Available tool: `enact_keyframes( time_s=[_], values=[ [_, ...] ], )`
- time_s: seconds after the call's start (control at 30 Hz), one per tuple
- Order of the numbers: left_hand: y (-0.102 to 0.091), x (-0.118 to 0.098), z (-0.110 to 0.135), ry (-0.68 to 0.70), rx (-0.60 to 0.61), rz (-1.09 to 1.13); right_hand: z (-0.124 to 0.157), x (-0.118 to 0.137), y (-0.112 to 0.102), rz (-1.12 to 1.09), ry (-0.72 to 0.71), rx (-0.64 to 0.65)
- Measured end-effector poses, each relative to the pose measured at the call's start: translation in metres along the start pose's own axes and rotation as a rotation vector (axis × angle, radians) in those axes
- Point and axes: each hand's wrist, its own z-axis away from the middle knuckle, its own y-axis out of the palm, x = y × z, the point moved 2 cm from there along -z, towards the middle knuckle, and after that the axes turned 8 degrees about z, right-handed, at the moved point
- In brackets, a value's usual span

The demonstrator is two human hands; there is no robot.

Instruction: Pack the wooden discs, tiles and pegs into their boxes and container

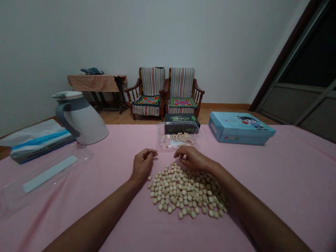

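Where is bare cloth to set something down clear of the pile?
Bare pink cloth stretches right of the pile of small biscuits, below the blue box. A smaller patch sits between the left hand, the white jug and the clear plastic sheet. It's crowded at the clear tray, where the right hand reaches the pile.

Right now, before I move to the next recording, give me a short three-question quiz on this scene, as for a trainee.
1. True or false: the clear plastic tray holds pale pieces like those in the pile.
2. Which stands to the right of the tray: A, a white jug; or B, a light-blue cardboard box?
3. Fill the gap: the hand beside the pile's left side is the person's ____ hand.

Key: 1 true; 2 B; 3 left.
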Motion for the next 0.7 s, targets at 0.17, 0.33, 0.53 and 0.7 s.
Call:
enact_keyframes(
  time_s=[0.17,0.33,0.53,0.7],
  values=[
    [0.002,0.0,0.0,-0.044,0.007,0.038,-0.001,0.007,0.02,0.071,0.039,0.102],
    [0.004,-0.005,0.003,-0.044,0.008,0.017,-0.002,0.005,0.03,0.131,0.116,0.104],
    [0.004,-0.002,0.002,-0.022,0.025,0.039,-0.004,-0.003,0.008,0.115,0.107,-0.033],
    [0.005,0.001,0.001,-0.025,0.05,0.052,-0.002,-0.011,-0.036,-0.013,0.255,-0.534]
  ],
)
